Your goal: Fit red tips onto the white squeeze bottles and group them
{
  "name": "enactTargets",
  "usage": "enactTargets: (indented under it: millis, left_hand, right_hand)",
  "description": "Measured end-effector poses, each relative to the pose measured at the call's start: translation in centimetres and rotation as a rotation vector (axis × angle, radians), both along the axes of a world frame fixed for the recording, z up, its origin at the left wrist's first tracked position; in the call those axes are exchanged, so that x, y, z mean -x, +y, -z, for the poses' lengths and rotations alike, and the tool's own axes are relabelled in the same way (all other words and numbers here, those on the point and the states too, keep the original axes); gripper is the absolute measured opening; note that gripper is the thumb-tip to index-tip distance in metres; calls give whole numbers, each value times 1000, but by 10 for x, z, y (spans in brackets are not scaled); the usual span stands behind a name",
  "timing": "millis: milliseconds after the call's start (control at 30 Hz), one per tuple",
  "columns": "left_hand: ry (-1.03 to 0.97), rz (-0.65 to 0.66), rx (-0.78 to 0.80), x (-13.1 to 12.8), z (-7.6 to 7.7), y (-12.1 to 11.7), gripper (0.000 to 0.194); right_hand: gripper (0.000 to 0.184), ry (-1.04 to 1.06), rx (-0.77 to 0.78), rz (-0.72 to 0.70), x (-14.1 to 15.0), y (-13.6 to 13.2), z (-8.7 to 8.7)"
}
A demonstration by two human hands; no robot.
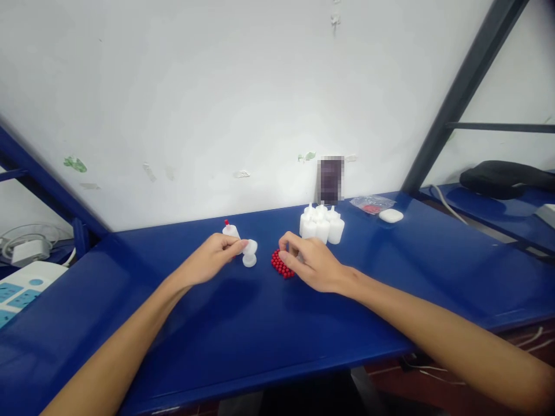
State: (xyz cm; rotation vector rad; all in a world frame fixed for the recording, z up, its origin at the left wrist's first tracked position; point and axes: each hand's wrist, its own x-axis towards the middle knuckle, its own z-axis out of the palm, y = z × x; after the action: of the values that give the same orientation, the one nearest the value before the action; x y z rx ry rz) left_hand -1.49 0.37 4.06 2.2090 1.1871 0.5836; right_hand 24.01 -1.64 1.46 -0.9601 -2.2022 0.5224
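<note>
My left hand (217,257) is closed, thumb and forefinger pinching the upper part of a small white plastic piece (250,259) with a round, flared lower end. Just behind that hand stands a white bottle (231,230) with a red tip, partly hidden by the fingers. My right hand (315,263) hovers at a cluster of small red caps (282,264) on the table. Its thumb and forefinger curl together over their right side; whatever is between the fingertips, if anything, is too small to make out. Several white bottles (321,225) with pointed nozzles stand grouped behind my right hand.
The blue table (260,346) meets a white wall. A pixelated dark upright rectangle (330,180) stands by the wall. To the right lie a clear plastic bag (372,204) with red contents and a white rounded case (391,215). A white-and-blue power strip (30,289) is at left.
</note>
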Motion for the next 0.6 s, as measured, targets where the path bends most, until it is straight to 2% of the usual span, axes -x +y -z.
enactTargets:
  millis: [67, 133, 333, 433, 500, 600]
  left_hand:
    - [18, -56, 83, 8, -4, 7, 51]
    - [60, -89, 97, 9, -1, 11, 51]
    - [187, -153, -17, -5, 19, 15, 54]
    - [184, -177, -159, -9, 22, 6, 55]
    - [151, -147, -305, -15, 21, -5, 53]
    - [120, 88, -589, -30, 20, -22, 47]
  right_hand:
    - [24, 74, -9, -1, -1, 5, 4]
    - [26, 154, -19, -2, -1, 8, 9]
    - [19, 471, -23, 45, 4, 6, 18]
    - [18, 565, -84, -29, 2, 2, 17]
    - [19, 523, -93, -121, 1, -1, 14]
    - [24, 358, -59, -186, 5, -6, 10]
